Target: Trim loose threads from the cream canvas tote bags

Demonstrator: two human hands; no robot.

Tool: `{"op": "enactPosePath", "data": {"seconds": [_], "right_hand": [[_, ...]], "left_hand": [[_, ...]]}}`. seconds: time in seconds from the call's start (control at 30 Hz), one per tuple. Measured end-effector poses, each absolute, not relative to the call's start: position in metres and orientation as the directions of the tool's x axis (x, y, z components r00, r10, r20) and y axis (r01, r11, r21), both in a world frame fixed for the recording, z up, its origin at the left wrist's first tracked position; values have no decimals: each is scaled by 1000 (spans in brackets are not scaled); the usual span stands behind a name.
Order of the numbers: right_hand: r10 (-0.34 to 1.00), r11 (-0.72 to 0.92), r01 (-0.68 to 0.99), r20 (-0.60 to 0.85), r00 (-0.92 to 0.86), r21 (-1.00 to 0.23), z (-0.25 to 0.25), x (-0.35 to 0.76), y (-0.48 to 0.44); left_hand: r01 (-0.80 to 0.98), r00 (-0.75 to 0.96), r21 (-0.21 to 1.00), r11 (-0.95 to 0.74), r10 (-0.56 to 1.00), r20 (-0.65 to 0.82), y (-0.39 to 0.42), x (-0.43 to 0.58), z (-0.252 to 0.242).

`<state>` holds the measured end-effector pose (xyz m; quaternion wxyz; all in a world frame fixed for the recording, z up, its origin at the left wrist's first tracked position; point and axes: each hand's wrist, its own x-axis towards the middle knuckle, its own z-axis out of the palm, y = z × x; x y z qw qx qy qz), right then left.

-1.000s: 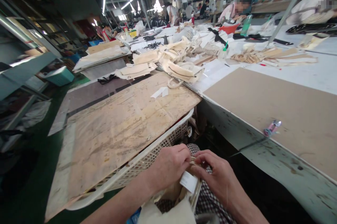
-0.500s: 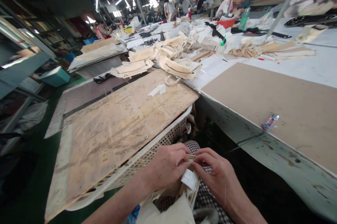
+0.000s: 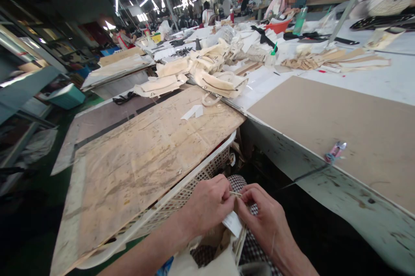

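Low in the head view, a cream fabric piece [image 3: 207, 263] lies over the lap, with a white label [image 3: 232, 223] hanging inside it. My left hand [image 3: 210, 202] is closed on its upper edge, thumb and fingers pinched together. Close beside it, my right hand [image 3: 264, 211] pinches the same edge from the right. A short stretch of the cream edge shows between the fingertips. Checkered cloth [image 3: 238, 181] covers the knee behind the hands.
A worn board [image 3: 145, 159] rests over a white plastic basket [image 3: 181, 194] at the left. Pink-handled clippers [image 3: 336, 152] lie on a brown board [image 3: 340, 116] at the right. Cream fabric pieces [image 3: 207, 68] are heaped further back. People sit at far tables.
The label has tilted between my hands, and the fingers have shifted slightly along the edge. A person far back has moved lower. The view has shifted a little.
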<state>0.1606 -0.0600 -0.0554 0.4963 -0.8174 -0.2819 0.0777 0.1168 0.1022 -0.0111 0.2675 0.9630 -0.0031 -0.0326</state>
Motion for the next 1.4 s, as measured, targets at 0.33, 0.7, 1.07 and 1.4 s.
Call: {"op": "enactPosePath", "data": {"seconds": [0.33, 0.7, 1.07, 1.4], "right_hand": [[516, -345, 363, 148, 844, -866, -65, 161, -58], [414, -406, 108, -77, 907, -907, -71, 158, -57], [639, -274, 194, -27, 769, -942, -59, 167, -63], [697, -155, -54, -148, 701, -986, -56, 178, -60]], "left_hand": [[73, 996, 562, -824, 28, -88, 103, 120, -16], [134, 991, 590, -796, 113, -73, 103, 119, -17], [312, 950, 631, -710, 210, -233, 100, 119, -5], [298, 949, 685, -665, 126, -290, 104, 113, 3]]}}
